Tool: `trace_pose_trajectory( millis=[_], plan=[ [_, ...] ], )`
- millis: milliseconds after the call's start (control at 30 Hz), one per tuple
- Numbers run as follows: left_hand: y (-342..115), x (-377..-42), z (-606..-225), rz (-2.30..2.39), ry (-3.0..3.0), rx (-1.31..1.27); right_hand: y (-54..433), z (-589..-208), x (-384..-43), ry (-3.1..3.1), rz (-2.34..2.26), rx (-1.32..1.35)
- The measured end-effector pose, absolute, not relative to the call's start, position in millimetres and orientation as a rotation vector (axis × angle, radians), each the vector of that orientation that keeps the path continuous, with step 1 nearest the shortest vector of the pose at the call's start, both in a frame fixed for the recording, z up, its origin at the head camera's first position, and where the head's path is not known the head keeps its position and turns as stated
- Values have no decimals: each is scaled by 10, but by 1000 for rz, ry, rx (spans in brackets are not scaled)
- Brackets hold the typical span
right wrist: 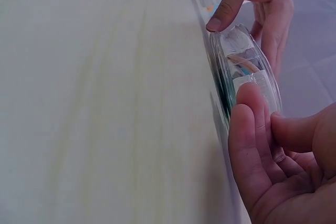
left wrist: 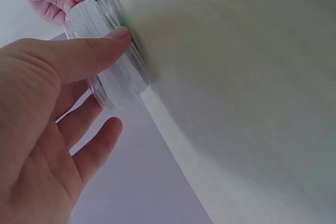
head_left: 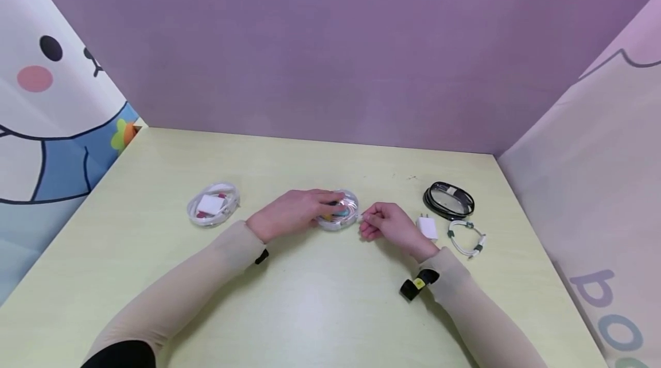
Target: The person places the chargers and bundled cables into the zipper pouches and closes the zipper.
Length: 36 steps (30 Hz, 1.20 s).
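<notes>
Head view: a pale wood-grain table (head_left: 310, 305) meets a purple cloth wall (head_left: 320, 58); between its side edges, the left hand (head_left: 294, 213) grips a clear, glossy ring-shaped coil (head_left: 353, 207), the right hand (head_left: 387, 224) pinching its side. Only here, a looped black cable (head_left: 436, 209) lies toward the right edge. Left wrist: thumb across the coil's smooth band, fingers opposite. Right wrist: orange-and-blue strands (right wrist: 245, 65) show inside.

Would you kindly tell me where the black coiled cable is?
In the head view, the black cable lies at the right of the table, just beyond the white cable and white charger.
</notes>
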<state>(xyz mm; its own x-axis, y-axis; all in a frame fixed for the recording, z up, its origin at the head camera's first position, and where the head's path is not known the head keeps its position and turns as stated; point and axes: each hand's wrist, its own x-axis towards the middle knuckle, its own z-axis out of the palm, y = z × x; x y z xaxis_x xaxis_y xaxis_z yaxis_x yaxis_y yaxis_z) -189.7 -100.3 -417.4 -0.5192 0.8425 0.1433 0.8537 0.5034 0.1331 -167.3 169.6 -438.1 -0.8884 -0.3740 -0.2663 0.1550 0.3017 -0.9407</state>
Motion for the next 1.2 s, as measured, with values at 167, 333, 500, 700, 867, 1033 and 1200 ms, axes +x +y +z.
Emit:
trace_pose_trajectory(
  millis=[167,333,500,700,867,1033,1200],
  plan=[
    [-1012,-1897,-4166,-305,-2665,-1522,1710,-4381,-1668,2134,-1617,-192],
    [-1033,-1918,-4155,-315,-2665,-1511,1751,-4379,-1660,2165,-1607,-205],
    [-1049,-1968,-4172,-292,-2683,-1510,1830,-4366,-1643,2213,-1597,-205],
    [-1096,-2028,-4174,-324,-2705,-1487,1953,-4332,-1609,2234,-1599,-242],
    [-1119,-2059,-4168,-356,-2709,-1491,2086,-4263,-1590,2267,-1614,-250],
    [-1130,-2099,-4165,-346,-2706,-1485,2277,-4173,-1596,2363,-1620,-232],
    [-1204,-2188,-4143,-333,-2754,-1374,2498,-4077,-1603,2521,-1615,-230]
  ],
)
